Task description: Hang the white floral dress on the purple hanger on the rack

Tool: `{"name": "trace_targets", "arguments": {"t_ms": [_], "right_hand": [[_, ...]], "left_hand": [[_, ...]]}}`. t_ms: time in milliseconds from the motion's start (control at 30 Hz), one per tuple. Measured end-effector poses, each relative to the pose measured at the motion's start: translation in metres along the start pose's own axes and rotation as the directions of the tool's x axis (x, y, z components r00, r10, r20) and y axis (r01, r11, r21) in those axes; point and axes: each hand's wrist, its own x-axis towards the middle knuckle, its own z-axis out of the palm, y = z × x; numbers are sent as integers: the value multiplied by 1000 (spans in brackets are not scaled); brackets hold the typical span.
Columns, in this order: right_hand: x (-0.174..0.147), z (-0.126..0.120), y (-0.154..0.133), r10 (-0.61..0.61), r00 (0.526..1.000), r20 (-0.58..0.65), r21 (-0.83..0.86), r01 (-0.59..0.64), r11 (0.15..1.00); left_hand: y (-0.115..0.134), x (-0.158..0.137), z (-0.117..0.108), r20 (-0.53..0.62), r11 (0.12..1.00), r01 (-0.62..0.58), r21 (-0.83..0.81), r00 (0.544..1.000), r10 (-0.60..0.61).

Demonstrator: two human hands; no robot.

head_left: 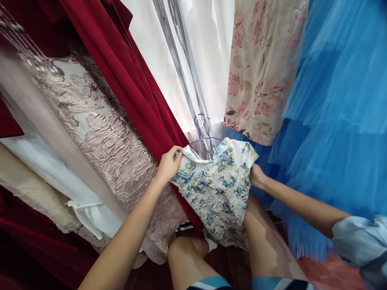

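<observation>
Thighs (196, 262), floral top (215, 189) between hands (169, 164) (257, 176)

The floor (234, 264), dark reddish-brown tile, shows in patches between the person's legs and at near left. A pink brocade hem (161, 251) reaches low over it on the left; contact is unclear. A purple hanger (200, 136) sits at the flowered top's (216, 189) neckline.
</observation>
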Motion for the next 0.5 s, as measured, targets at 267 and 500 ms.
{"name": "trace_targets", "arguments": {"t_ms": [267, 500], "right_hand": [[-16, 16, -95, -318, 912, -258, 54, 342, 938], [-72, 84, -81, -411, 901, 138, -193, 432, 881]], "left_hand": [[21, 0, -7, -276, 996, 58, 66, 961, -38], [-29, -42, 20, -97, 984, 156, 89, 984, -147]]}}
